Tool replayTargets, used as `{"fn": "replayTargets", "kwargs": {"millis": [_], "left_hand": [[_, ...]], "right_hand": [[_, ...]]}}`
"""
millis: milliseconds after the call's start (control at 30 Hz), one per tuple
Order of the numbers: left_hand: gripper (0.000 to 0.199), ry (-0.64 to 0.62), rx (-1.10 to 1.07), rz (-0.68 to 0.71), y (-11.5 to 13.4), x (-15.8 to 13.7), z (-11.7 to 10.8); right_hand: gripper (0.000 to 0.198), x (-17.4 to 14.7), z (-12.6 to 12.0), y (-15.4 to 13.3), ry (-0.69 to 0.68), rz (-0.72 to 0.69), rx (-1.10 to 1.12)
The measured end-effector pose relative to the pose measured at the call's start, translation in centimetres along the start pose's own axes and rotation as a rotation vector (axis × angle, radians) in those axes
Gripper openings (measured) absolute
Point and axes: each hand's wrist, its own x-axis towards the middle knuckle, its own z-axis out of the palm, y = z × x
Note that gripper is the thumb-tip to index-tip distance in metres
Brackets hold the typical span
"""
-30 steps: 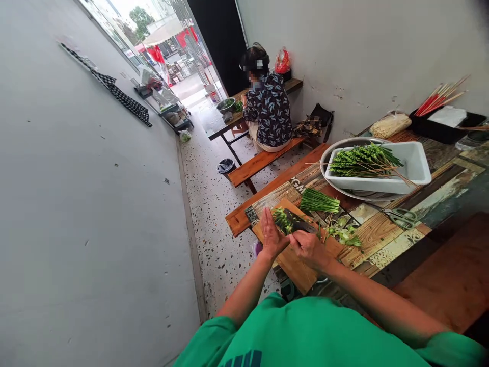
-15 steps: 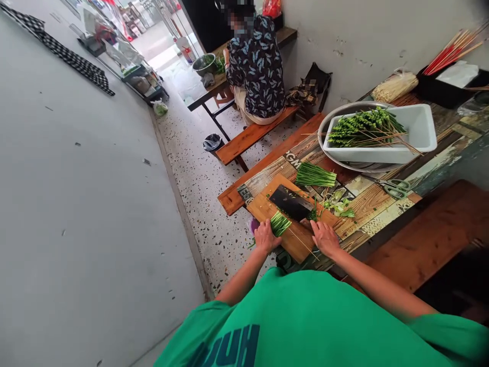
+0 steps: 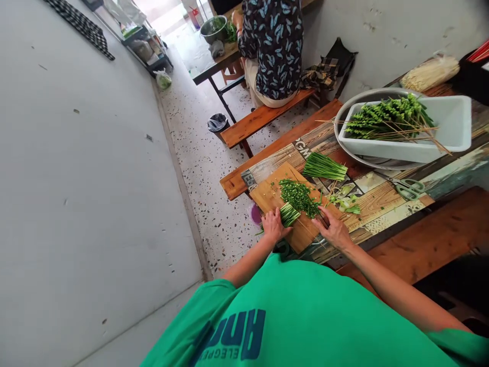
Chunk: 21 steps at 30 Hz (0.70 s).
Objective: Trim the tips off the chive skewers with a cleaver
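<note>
On the wooden cutting board (image 3: 265,194), my left hand (image 3: 274,225) is closed over a bunch of green chives (image 3: 289,214), their cut ends facing right. A heap of chopped chives (image 3: 300,196) lies on the board just above that bunch. My right hand (image 3: 333,230) grips the cleaver (image 3: 324,218) at the board's right side; the blade is turned nearly edge-on, so little of it shows. Above the board rests another bunch of long chives (image 3: 324,166). Pale trimmings (image 3: 347,203) are scattered beside the board's right edge.
Green-handled scissors (image 3: 409,188) lie on the patterned table (image 3: 372,196). A white tub (image 3: 451,122) of skewered greens sits in a large metal basin (image 3: 346,109). Wooden benches (image 3: 424,234) flank the table. A person (image 3: 273,48) sits at another table beyond.
The cleaver, lying flat on the board before, is now lifted and turned edge-on in my right hand, uncovering the chopped chives. My left hand stays on its bunch. The view has shifted.
</note>
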Motion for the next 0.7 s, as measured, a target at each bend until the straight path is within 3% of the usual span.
{"fn": "replayTargets", "kwargs": {"millis": [167, 367, 700], "left_hand": [[0.102, 0.1, -0.027, 0.081, 1.4, 0.3, -0.1], [0.071, 0.047, -0.066, 0.103, 2.6, 0.9, 0.6], [0.068, 0.04, -0.055, 0.053, 2.3, -0.1, 2.2]], "right_hand": [[0.042, 0.0, 0.1, -0.1, -0.04, -0.066, -0.185], [0.037, -1.7, 0.8, -0.8, -0.236, -0.145, -0.547], [0.033, -2.8, 0.9, -0.9, -0.381, -0.184, -0.59]]}}
